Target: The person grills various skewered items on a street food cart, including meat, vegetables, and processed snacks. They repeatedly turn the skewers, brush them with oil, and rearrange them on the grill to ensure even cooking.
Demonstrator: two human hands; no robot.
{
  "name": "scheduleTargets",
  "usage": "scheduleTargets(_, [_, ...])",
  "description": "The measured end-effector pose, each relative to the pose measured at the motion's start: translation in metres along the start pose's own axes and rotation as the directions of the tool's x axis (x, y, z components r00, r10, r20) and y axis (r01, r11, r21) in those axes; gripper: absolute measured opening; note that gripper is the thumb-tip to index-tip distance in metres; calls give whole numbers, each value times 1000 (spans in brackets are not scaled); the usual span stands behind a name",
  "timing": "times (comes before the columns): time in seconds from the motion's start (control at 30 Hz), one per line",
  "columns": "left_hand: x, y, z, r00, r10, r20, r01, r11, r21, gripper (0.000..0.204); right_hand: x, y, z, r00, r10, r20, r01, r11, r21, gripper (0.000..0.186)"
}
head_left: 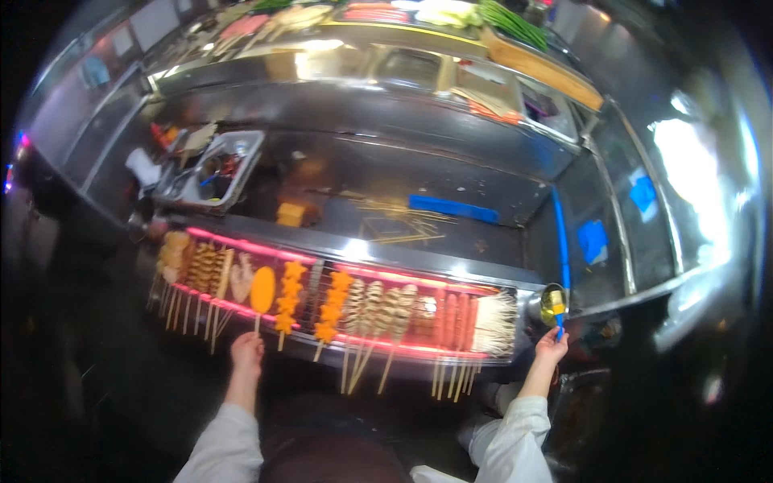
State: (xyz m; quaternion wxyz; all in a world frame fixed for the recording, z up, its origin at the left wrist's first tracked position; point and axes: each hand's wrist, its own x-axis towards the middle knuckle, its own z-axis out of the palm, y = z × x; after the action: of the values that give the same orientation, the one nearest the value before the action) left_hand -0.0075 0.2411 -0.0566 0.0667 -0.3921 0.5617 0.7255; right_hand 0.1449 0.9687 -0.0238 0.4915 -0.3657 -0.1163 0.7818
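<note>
A long grill (pixel 515 373) with glowing pink-red bars lies in front of me, lined with skewers. My left hand (pixel 247 352) is closed at the lower end of the stick of a skewer with a flat orange oval piece (pixel 262 290). At the grill's right end, my right hand (pixel 551 348) grips the blue handle of a basting brush (pixel 558 310). The brush's yellowish head is in a small metal bowl (pixel 546 298) of yellow liquid. Right of the oval are skewers of orange star-shaped pieces (pixel 290 296), then spiral-cut pieces (pixel 372 306), red sausages (pixel 455 322) and enoki mushrooms (pixel 495 322).
Behind the grill, loose bamboo sticks (pixel 403 225) and a blue strip (pixel 455 208) lie on a dark metal counter. A metal tray (pixel 251 153) with jars or utensils stands at the left. Food trays with green vegetables (pixel 512 24) line the far shelf. A metal wall stands at right.
</note>
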Motion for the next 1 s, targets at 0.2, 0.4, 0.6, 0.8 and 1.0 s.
scheduleTargets(0.2, [-17,4,4,989,-52,139,54,999,-8,7,-129,115,66,918,297,262,-324,944,64,26])
scheduleTargets(0.4, [-1,-7,4,987,-78,139,62,991,118,6,-329,302,95,773,604,196,-601,795,-83,19])
scheduleTargets(0.6, [15,-12,3,974,21,227,-70,975,212,5,-428,397,64,799,601,12,-466,632,-619,17])
scheduleTargets(0.8, [16,-13,1,980,-19,197,-16,984,177,7,-460,391,85,432,255,865,816,298,-495,11])
scheduleTargets(1.0, [28,-28,-1,972,-36,233,-6,984,178,9,-488,361,72,126,438,890,946,218,-241,13])
